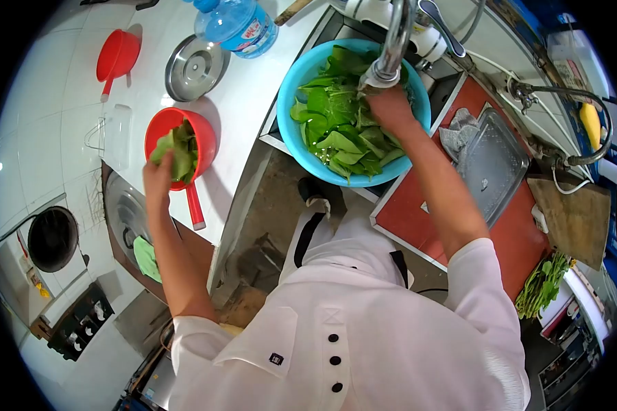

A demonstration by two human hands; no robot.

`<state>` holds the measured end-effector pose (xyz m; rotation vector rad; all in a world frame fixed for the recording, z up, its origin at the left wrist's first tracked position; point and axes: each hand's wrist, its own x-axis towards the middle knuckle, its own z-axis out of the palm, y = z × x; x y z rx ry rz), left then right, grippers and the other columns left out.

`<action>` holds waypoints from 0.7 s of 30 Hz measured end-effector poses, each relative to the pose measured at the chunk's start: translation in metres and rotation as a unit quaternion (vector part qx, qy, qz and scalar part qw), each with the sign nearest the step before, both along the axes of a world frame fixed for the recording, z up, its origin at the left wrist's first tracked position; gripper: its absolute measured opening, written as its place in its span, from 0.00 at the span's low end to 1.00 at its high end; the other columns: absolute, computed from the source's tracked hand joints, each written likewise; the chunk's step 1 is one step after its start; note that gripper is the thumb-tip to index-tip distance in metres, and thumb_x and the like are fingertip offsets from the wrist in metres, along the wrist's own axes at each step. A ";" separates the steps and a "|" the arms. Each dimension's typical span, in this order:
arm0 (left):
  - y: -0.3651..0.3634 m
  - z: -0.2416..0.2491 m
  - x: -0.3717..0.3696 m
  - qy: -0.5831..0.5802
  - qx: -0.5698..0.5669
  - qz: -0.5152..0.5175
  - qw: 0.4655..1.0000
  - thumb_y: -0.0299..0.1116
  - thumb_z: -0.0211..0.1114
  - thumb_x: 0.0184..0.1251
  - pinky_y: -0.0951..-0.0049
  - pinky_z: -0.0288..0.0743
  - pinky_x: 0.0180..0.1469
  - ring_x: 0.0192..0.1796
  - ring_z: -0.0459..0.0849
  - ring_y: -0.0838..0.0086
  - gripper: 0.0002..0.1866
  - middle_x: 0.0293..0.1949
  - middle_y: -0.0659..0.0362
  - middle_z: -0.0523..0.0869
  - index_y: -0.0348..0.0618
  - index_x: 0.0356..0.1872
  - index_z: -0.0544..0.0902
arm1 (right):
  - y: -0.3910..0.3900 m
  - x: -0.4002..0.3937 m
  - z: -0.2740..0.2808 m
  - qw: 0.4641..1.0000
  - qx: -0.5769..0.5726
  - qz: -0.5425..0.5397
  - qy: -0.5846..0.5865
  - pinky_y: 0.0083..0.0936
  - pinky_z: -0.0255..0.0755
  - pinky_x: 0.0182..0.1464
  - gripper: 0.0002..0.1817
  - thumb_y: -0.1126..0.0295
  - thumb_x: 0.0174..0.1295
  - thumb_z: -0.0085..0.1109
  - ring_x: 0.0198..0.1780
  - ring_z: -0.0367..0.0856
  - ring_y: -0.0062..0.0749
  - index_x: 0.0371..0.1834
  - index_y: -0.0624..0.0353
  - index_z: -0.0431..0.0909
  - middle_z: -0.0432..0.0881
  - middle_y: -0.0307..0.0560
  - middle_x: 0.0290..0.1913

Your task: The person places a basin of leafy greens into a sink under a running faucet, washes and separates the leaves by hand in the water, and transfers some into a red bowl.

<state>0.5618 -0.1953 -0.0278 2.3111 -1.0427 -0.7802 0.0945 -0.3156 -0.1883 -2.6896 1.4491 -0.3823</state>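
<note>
My left hand (159, 171) is closed on green leaves (180, 154) at the near left side of a red long-handled scoop (206, 140), which stands on the white counter. Leaves lie partly inside the scoop. My right hand (391, 106) reaches into a blue basin (287, 130) under the faucet (384, 68), at the right side of a heap of wet green leaves (339, 113). The faucet and leaves hide its fingertips, so what it holds cannot be made out.
Behind the scoop lie a steel lid (195, 67) and a blue-labelled bottle (243, 31). A second red scoop (118, 55) is farther left. At right are a grey tray (497, 164), a cloth (458, 133), a wooden board (572, 219) and leafy stems (543, 284).
</note>
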 end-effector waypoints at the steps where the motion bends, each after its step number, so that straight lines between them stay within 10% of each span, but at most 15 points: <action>1: -0.002 -0.007 -0.001 -0.105 0.073 -0.095 0.987 0.45 0.63 0.61 0.63 0.77 0.45 0.40 0.85 0.58 0.25 0.34 0.44 0.86 0.26 0.44 0.81 | -0.004 -0.004 -0.004 0.999 -0.016 0.009 0.033 0.40 0.70 0.54 0.19 0.73 0.51 0.53 0.53 0.74 0.39 0.49 0.49 0.77 0.79 0.42 0.46; 7: -0.005 0.016 -0.046 -0.397 0.213 -0.108 0.886 0.44 0.63 0.60 0.56 0.73 0.55 0.50 0.80 0.47 0.25 0.43 0.40 0.83 0.32 0.50 0.80 | -0.014 -0.012 -0.012 0.997 0.062 -0.016 0.053 0.43 0.68 0.56 0.13 0.71 0.57 0.48 0.50 0.79 0.45 0.43 0.49 0.79 0.83 0.46 0.43; 9: -0.003 0.025 -0.066 -0.421 -0.059 -0.129 0.896 0.42 0.63 0.62 0.57 0.70 0.58 0.57 0.77 0.50 0.24 0.51 0.41 0.80 0.35 0.54 0.78 | -0.012 -0.014 -0.001 0.998 0.045 -0.017 -0.028 0.44 0.68 0.54 0.12 0.71 0.57 0.49 0.50 0.78 0.46 0.43 0.49 0.78 0.83 0.48 0.42; 12: -0.003 -0.001 -0.130 -0.204 -0.128 -0.234 0.942 0.35 0.63 0.63 0.60 0.69 0.60 0.58 0.76 0.53 0.23 0.57 0.45 0.76 0.40 0.59 0.75 | 0.002 -0.008 0.045 0.961 0.229 -0.111 -0.110 0.45 0.68 0.53 0.12 0.72 0.57 0.49 0.49 0.78 0.46 0.44 0.51 0.78 0.81 0.49 0.44; 14: -0.006 -0.029 -0.196 -0.052 -0.111 -0.277 0.953 0.32 0.61 0.65 0.62 0.69 0.62 0.62 0.73 0.53 0.24 0.58 0.45 0.75 0.42 0.62 0.71 | 0.009 -0.003 0.021 0.980 0.142 -0.081 -0.112 0.45 0.68 0.52 0.13 0.72 0.57 0.50 0.50 0.77 0.46 0.44 0.51 0.78 0.81 0.48 0.45; 21: -0.038 -0.144 -0.300 -0.244 0.006 -0.445 0.862 0.47 0.57 0.65 0.46 0.52 0.70 0.71 0.56 0.42 0.34 0.69 0.43 0.61 0.50 0.71 0.61 | 0.036 0.005 -0.021 0.989 0.077 -0.047 -0.120 0.41 0.70 0.51 0.17 0.72 0.52 0.51 0.47 0.76 0.44 0.45 0.49 0.81 0.78 0.45 0.40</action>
